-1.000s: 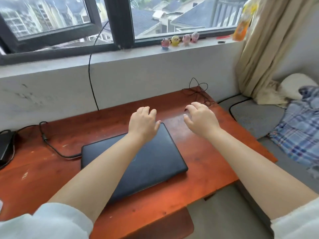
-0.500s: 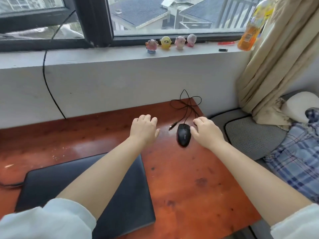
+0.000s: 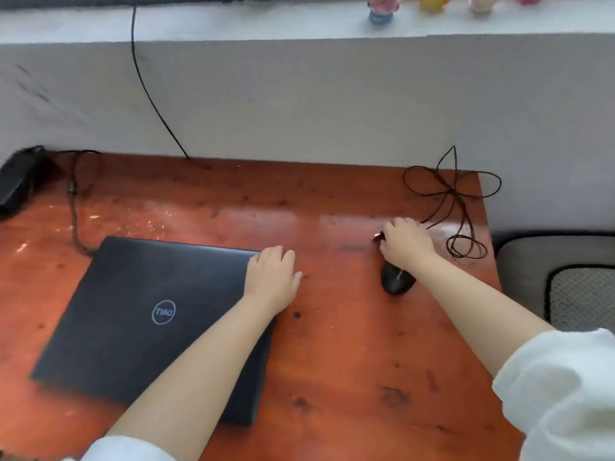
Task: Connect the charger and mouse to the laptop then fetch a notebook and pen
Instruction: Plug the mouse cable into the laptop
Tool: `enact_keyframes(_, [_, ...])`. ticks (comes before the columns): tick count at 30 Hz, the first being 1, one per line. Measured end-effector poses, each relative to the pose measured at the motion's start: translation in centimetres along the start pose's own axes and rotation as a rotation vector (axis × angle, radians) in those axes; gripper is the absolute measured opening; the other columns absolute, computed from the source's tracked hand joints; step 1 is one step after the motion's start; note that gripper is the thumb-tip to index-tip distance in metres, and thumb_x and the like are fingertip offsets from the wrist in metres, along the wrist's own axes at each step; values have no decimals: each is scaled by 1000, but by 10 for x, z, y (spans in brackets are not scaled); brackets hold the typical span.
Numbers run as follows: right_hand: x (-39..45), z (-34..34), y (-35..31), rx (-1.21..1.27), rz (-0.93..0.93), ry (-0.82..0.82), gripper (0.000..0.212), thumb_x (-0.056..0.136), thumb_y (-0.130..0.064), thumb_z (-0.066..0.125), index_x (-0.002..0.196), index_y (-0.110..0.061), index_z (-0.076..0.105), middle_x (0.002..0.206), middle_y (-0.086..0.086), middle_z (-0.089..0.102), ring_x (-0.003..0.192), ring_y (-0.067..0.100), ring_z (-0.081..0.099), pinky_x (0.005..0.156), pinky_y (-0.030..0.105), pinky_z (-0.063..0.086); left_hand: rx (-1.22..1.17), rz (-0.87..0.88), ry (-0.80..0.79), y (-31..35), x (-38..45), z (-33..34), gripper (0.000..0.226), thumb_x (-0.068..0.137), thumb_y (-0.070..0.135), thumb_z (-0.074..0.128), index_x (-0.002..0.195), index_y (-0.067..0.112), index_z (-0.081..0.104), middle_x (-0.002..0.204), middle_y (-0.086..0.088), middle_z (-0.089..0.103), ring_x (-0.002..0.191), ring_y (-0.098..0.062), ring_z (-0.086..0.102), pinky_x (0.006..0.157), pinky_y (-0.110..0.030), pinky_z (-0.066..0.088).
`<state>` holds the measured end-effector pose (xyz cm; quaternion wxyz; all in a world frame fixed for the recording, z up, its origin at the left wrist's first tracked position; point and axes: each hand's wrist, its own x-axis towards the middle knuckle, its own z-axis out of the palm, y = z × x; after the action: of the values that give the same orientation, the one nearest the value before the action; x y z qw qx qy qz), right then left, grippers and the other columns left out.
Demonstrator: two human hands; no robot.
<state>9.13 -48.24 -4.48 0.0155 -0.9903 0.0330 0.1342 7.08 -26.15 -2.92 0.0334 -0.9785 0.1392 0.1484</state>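
A closed black laptop [image 3: 133, 314] lies on the red-brown wooden table [image 3: 349, 361]. My left hand [image 3: 271, 277] rests flat on the laptop's right rear corner, fingers apart. A black wired mouse [image 3: 397, 281] sits to the right of the laptop, partly under my right wrist. My right hand [image 3: 406, 242] is closed on the silver USB plug [image 3: 377, 235] of the mouse cable, whose tip pokes out to the left. The mouse cable [image 3: 452, 194] lies in loose loops at the table's back right corner. The charger brick [image 3: 18, 181] sits at the far left, its cable [image 3: 74, 211] running to the laptop's left rear corner.
A grey wall with a sill rises behind the table, with small toy figures [image 3: 381, 8] on it. A thin black wire [image 3: 149, 94] hangs down the wall. A grey cushion [image 3: 565, 277] lies off the table's right edge.
My right hand moved from beside the mouse forward onto the cable's USB plug and closed on it. My left hand came down onto the laptop's corner. The view tilted downward.
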Motion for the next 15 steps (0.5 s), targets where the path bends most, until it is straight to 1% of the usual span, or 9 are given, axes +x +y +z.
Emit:
enact_keyframes(2, [11, 0, 5, -41, -11, -13, 30, 89, -10, 45, 116, 0, 53, 122, 19, 55, 115, 35, 49, 95, 42, 41, -29, -76, -9, -8, -8, 10, 44, 99, 35, 40, 136, 11, 41, 142, -9, 44, 132, -24, 40, 106, -36, 36])
enact_keyframes(4, [21, -2, 9, -88, -28, -36, 30, 88, -4, 45, 116, 1, 55, 122, 19, 55, 114, 35, 50, 94, 41, 42, -64, -149, -6, -17, -18, 20, 47, 99, 34, 41, 140, 10, 38, 148, -10, 38, 138, -24, 33, 110, -36, 32])
enact_keyframes(6, [26, -5, 8, -136, -90, -51, 28, 89, -4, 45, 114, 1, 57, 120, 18, 56, 112, 35, 52, 93, 40, 42, -109, -242, -1, -26, -30, 31, 49, 98, 30, 45, 141, 5, 38, 150, -15, 36, 141, -28, 30, 113, -40, 30])
enact_keyframes(7, [27, -7, 4, -139, -145, -42, 26, 90, -5, 45, 113, 1, 57, 118, 18, 56, 110, 35, 53, 90, 40, 43, -142, -278, 18, -32, -36, 37, 48, 97, 26, 49, 138, 1, 43, 147, -20, 40, 139, -32, 34, 111, -44, 32])
enact_keyframes(9, [22, -8, -14, -73, -293, 6, 26, 94, -13, 43, 112, 1, 56, 113, 19, 57, 104, 36, 55, 81, 40, 46, -187, -318, 56, -41, -48, 49, 42, 92, 22, 54, 124, -5, 57, 133, -28, 54, 127, -42, 49, 100, -54, 43])
enact_keyframes(10, [17, -8, -26, -2, -362, 21, 27, 96, -16, 41, 114, -1, 55, 111, 20, 58, 102, 36, 56, 77, 41, 46, -199, -340, 24, -45, -53, 52, 44, 90, 25, 49, 118, -6, 62, 127, -29, 59, 121, -44, 54, 94, -56, 47])
enact_keyframes(11, [10, -6, -39, 78, -416, 20, 28, 96, -18, 40, 116, -3, 54, 110, 19, 59, 100, 37, 57, 75, 41, 46, -191, -335, 43, -49, -57, 58, 52, 88, 31, 39, 117, -5, 63, 126, -28, 61, 119, -43, 56, 93, -56, 48])
enact_keyframes(13, [-7, 2, -66, 215, -475, -9, 29, 96, -19, 41, 117, -5, 55, 108, 19, 60, 99, 37, 58, 75, 42, 47, -211, -331, 97, -53, -66, 67, 69, 84, 40, 20, 129, -1, 55, 139, -24, 50, 132, -39, 44, 105, -53, 37])
enact_keyframes(15, [-23, 14, -85, 349, -459, -27, 29, 96, -18, 41, 114, -2, 58, 104, 20, 59, 96, 37, 57, 76, 41, 46, -243, -342, 101, -56, -70, 71, 80, 80, 46, 9, 139, 4, 43, 150, -18, 36, 142, -33, 27, 116, -48, 23])
